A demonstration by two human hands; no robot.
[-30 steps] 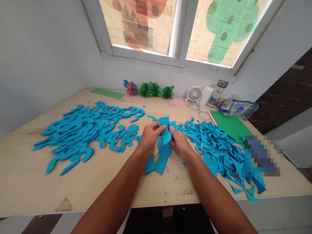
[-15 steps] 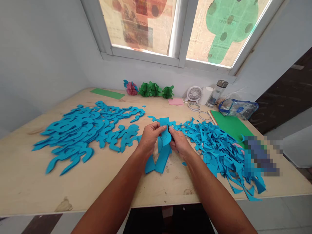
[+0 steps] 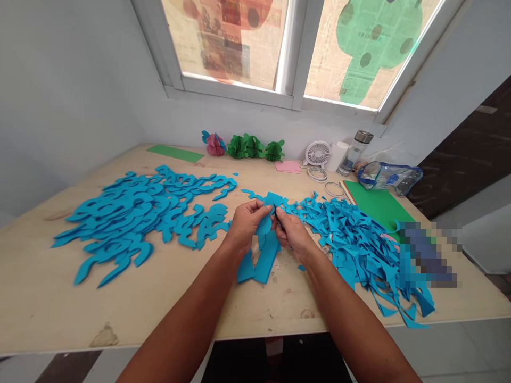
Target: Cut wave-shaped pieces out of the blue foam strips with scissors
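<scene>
My left hand (image 3: 245, 224) is closed on a blue paper strip (image 3: 273, 199), thumb on top. The strip's lower part curves down between my hands. In my closed right hand (image 3: 293, 230) is a small pair of scissors (image 3: 280, 220); only a dark part shows, and the blades are hidden at the strip's right edge. Below my hands, blue paper strips (image 3: 266, 261) lie on the table. To the left spreads a heap of wavy blue cut-outs (image 3: 131, 205). On the right is a pile of blue paper scraps (image 3: 351, 234).
Along the back of the wooden table (image 3: 167, 314) stand green paper figures (image 3: 251, 146), a pink one (image 3: 216, 144), a white fan (image 3: 318, 154) and a bottle (image 3: 355, 154). Tape rolls (image 3: 317, 174), a clear pouch (image 3: 389, 179) and green sheets (image 3: 377, 205) lie to the right.
The held blue strip has turned, its top end tilting to the right and its curved lower part shifting left. Both hands stay in nearly the same place.
</scene>
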